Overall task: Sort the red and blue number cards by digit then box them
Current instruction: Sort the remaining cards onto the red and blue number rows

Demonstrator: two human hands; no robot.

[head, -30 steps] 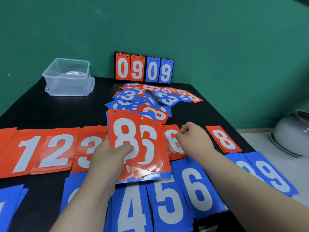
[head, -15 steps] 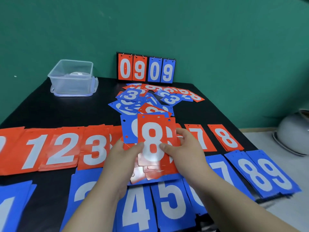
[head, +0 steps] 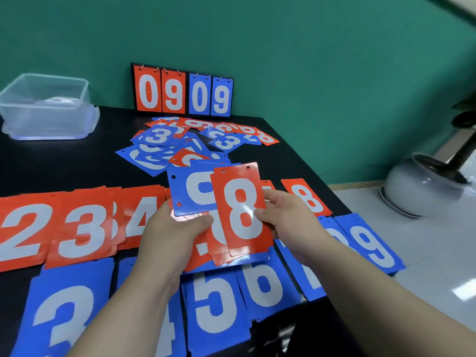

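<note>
My left hand (head: 175,229) grips a fanned stack of cards (head: 231,253) above the table's middle, a blue 9 card (head: 192,191) showing at its top. My right hand (head: 286,217) pinches a red 8 card (head: 240,207) by its right edge, in front of that stack. Red piles 2 (head: 23,230), 3 (head: 82,228) and 4 (head: 140,215) lie in a row to the left, and a red 8 pile (head: 306,197) lies right. Blue piles 3 (head: 67,310), 5 (head: 216,305), 6 (head: 265,282) and 9 (head: 371,243) form the near row.
A heap of unsorted red and blue cards (head: 185,145) lies behind my hands. A scoreboard stand (head: 183,94) reading 0909 leans on the green wall. A clear plastic box (head: 46,106) stands at the back left. Right of the table's edge, a white pot (head: 419,189) sits on the floor.
The red 8 card has slid right off the stack, uncovering a blue 9 beneath. My right hand, empty a second ago, now pinches that red 8. The view has shifted right.
</note>
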